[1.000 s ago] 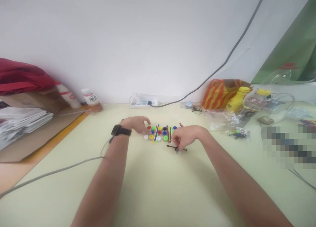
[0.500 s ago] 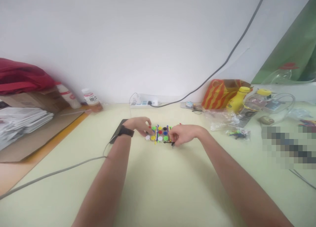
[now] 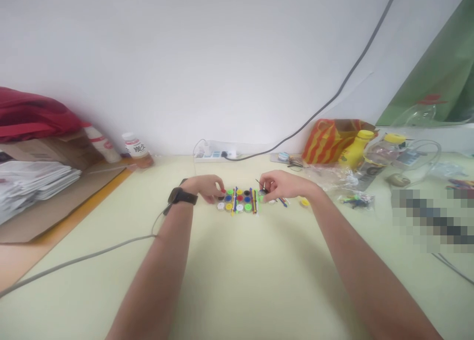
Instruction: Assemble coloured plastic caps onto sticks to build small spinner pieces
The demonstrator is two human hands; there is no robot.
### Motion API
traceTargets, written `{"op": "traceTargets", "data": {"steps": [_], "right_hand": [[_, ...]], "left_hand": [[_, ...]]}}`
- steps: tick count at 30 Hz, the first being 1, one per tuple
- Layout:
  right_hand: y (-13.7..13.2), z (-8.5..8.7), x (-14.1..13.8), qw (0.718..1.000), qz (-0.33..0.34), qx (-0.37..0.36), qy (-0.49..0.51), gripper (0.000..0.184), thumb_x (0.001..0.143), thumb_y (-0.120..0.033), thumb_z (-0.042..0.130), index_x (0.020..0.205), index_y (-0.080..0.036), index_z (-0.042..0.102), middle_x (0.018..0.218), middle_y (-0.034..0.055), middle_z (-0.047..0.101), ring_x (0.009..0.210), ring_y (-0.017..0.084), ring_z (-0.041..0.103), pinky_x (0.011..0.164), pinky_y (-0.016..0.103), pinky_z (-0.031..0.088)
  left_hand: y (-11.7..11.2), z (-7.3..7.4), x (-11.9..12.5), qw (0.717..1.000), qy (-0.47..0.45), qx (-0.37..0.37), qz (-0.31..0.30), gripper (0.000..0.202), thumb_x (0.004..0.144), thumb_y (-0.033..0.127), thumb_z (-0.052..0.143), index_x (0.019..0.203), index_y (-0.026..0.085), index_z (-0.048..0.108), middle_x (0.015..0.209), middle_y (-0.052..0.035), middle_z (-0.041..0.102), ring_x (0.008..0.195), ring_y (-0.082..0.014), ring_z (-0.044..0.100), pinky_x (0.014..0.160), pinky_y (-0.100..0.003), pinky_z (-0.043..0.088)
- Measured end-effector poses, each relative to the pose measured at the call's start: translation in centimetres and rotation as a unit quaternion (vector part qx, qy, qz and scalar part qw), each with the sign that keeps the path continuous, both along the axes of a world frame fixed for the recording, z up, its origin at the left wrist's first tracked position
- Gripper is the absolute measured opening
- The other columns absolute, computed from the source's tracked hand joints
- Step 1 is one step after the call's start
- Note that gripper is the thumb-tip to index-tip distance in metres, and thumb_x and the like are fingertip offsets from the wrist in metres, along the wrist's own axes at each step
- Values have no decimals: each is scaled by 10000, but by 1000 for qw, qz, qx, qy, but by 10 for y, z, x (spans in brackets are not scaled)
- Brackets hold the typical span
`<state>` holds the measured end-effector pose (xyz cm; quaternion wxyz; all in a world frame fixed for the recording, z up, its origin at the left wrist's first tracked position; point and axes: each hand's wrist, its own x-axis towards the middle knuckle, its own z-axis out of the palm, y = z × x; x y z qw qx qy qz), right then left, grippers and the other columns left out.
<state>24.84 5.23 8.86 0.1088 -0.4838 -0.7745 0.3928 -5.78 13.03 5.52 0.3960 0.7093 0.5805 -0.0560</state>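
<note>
"Just below the middle of the frame, what lies on that worktop [image 3: 237,281]?"

"Small round discs [image 3: 240,207], glossy and flat-topped, set in rows: white, yellow, green, blue, red, black. Slender rods [image 3: 234,202] run between the columns, straight and thin. The worktop is smooth and pale yellow-green."

"And the left hand [image 3: 204,186]?"

"At the left end of the rows, fingers loosely arched, thumb and forefinger apart. A red disc [image 3: 223,191] sits by the fingertips; I can't tell whether they touch it. A black watch [image 3: 182,197] circles the wrist."

"The right hand's [image 3: 283,184] grip?"

"Pinched nearly closed at the right end of the rows, on a small dark piece [image 3: 264,191] with a thin spike pointing up and left. Its full shape is hidden by the fingers."

"Anything near that wrist?"

"A yellow disc [image 3: 304,202], just beside it on the worktop. Further right lies crinkled clear plastic [image 3: 329,179], before a striped red-and-yellow bag [image 3: 320,142] with creased sides."
</note>
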Motion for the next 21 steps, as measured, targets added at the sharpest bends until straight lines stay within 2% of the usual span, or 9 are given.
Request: {"op": "traceTargets", "data": {"steps": [5, 9, 12, 15, 18, 21], "right_hand": [[-2, 6, 3, 1000, -4, 24, 3, 291, 696, -326, 793, 892, -207, 614, 756, -12, 669, 653, 156, 621, 541, 242, 448], [-2, 6, 5, 999, -11, 35, 0, 284, 710, -338, 789, 891, -211, 611, 755, -15, 675, 668, 159, 630, 564, 249, 456], [-2, 6, 6, 999, -18, 38, 0, 318, 718, -351, 808, 922, -208, 610, 812, 9, 704, 706, 173, 660, 579, 252, 477], [-2, 6, 8, 999, -24, 18, 23, 273, 809, -358, 757, 961, -210, 585, 832, 32, 727, 728, 183, 686, 590, 257, 499], [-3, 7, 9, 997, -37, 15, 60, 174, 883, -303, 690, 934, -215, 548, 807, 25, 721, 708, 167, 689, 623, 261, 520], [-3, 8, 10, 992, -66, 25, 106, 158, 891, -276, 693, 940, -212, 557, 823, 24, 711, 712, 154, 685, 669, 267, 532]], "left_hand": [[1, -1, 1, 1000, -6, 9, 8, 546, 550, 470, 904, 980, 201, 701, 814, -83, 791, 727, -255, 766, 668, -300, 606], [1, -2, 2, 1000, -5, 4, 14, 516, 548, 455, 913, 952, 216, 699, 770, -73, 785, 760, -275, 771, 685, -316, 602], [2, -3, 1, 1000, -9, 5, 17, 525, 568, 456, 908, 979, 218, 682, 779, -77, 786, 789, -280, 774, 692, -316, 598], [3, -2, -1, 999, -5, 8, 32, 603, 567, 469, 909, 1050, 208, 659, 812, -88, 789, 778, -281, 774, 669, -311, 591], [2, 7, -2, 998, 11, 54, 34, 627, 598, 510, 884, 1092, 198, 658, 868, -90, 788, 711, -258, 763, 624, -294, 565], [-7, 23, 11, 987, -28, 157, -23, 516, 713, 537, 806, 1092, 206, 689, 935, -80, 782, 735, -220, 748, 624, -269, 535]]}}
